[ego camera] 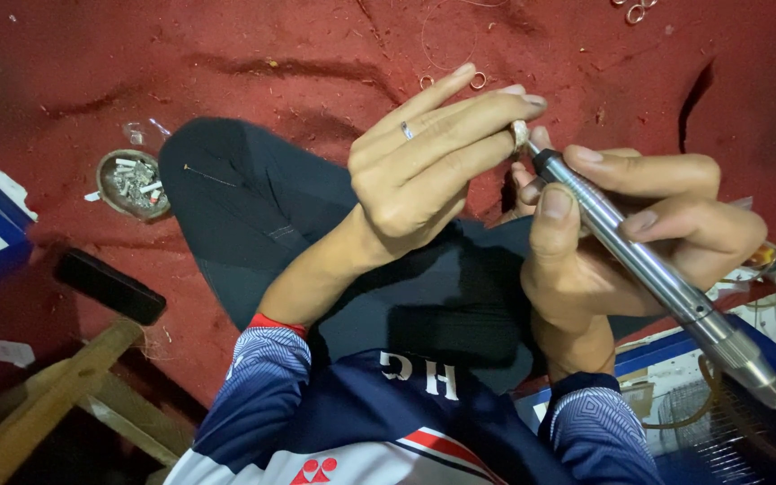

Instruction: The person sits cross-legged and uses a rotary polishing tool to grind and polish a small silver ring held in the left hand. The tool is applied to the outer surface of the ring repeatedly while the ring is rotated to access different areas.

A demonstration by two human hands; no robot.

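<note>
The left hand (415, 166) pinches a small ring (520, 135) at its fingertips (grip closed on it), while the right hand (621, 224) wraps a metal rotary tool (657, 269), tip touching the ring, above the red floor (316, 54).

Dim warm light, sharp focus

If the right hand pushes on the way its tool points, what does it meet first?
The ring pinched in the left hand: the tool in the right hand aims up-left, tip already at it. Depth is unclear.
</note>
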